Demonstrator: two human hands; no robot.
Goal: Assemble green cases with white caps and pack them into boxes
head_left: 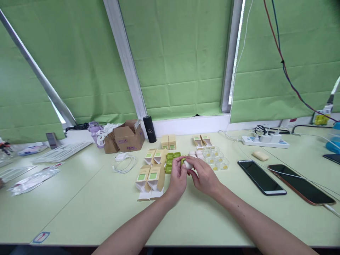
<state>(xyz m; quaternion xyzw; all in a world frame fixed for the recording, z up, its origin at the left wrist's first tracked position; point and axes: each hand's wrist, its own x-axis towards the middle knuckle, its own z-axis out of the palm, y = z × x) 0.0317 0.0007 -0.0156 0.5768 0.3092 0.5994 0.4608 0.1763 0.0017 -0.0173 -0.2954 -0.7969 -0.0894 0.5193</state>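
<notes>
Evidently, the left hand and right hand are gripping a small white-and-green piece between their fingers, mid-scene; since green containers are sitting just far-left, a slack pinch could be dropping it among them, or a straying knuckle nudging them.

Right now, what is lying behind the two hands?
Behind the left hand are green containers; behind the right hand, pale pink pieces and clear containers. The hands cover part of this group, so its full number cannot be told.
</notes>
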